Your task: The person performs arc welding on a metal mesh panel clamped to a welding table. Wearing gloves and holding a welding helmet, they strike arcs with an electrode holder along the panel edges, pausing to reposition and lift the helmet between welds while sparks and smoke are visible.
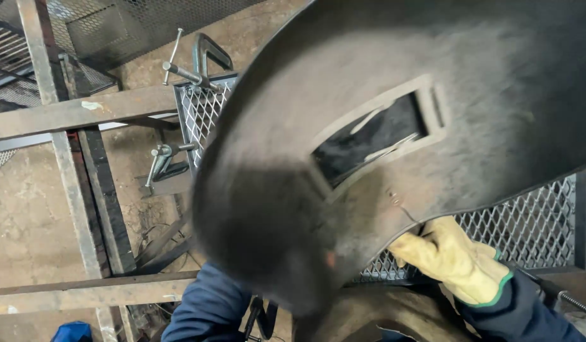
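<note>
Close under the camera, a dark welding mask fills most of the view, blurred, tilted, its rectangular dark lens window facing up toward the lens; mask hangs over the steel frame, covering much of the mesh panel.

Right hand in a yellow leather glove with green cuff trim, dark blue sleeve behind it; fingers curled against the lower rim of the mask, touching it; looks clamped on the rim, though the fingertips are hidden behind the edge.

Left hand: not visible; only the dark blue left sleeve shows at the bottom edge, running up under the mask; cannot tell whether that hand is apart or together, or on what.

Around it: expanded-metal mesh panel in a dark steel border, lying flat on rusty steel bars; one C-clamp grips the panel's far-left corner, screw handle sticking out to the left; a second clamp sits on the panel's left edge, nearer the person; long rusty flat bar runs crosswise under the far corner; another rusty bar runs crosswise near the bottom left; upright rusty tube crosses both; more mesh sheet at the top-left corner; a ribbed rod pokes in at the lower right; concrete floor below, with a blue object at the bottom-left edge.
</note>
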